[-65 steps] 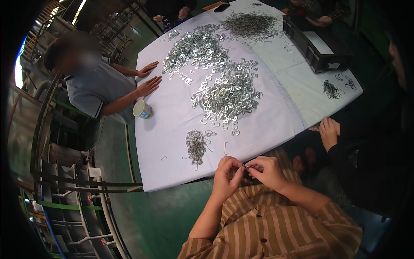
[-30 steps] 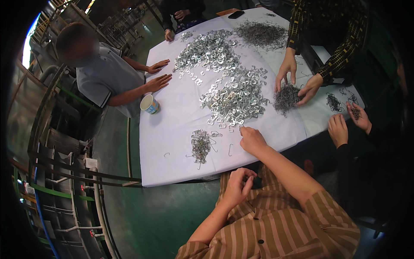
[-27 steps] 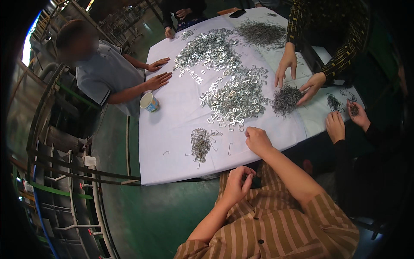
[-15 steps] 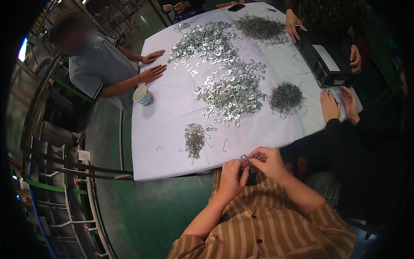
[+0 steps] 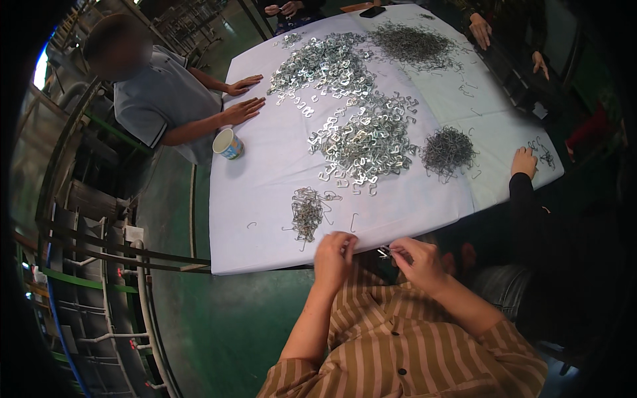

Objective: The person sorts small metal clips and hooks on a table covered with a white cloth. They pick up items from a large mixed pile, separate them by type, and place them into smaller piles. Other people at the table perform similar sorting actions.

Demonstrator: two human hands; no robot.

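Observation:
My left hand (image 5: 334,260) is at the table's near edge with its fingers curled together. Whatever may be between its fingertips is too small to make out. It is closest to a single wire hook (image 5: 353,222) and a small pile of bent wire hooks (image 5: 306,215), both lying on the white-covered table (image 5: 259,186). Just off the same edge, my right hand (image 5: 419,263) pinches a small shiny metal clip (image 5: 384,253) between thumb and fingers. Larger heaps of flat, looped silver clips (image 5: 365,142) spread across the middle.
Dark wire hooks form a round pile (image 5: 448,151) and a wider heap (image 5: 411,45). A paper cup (image 5: 228,144) stands left, near a co-worker's hands (image 5: 245,109). At right are a black box (image 5: 514,83) and a neighbour's hand (image 5: 524,162) beside loose hooks (image 5: 545,154).
My left hand has moved left, away from my right hand, which keeps the clip. At right, the black box has tilted off the table's edge, and loose hooks now show on the corner.

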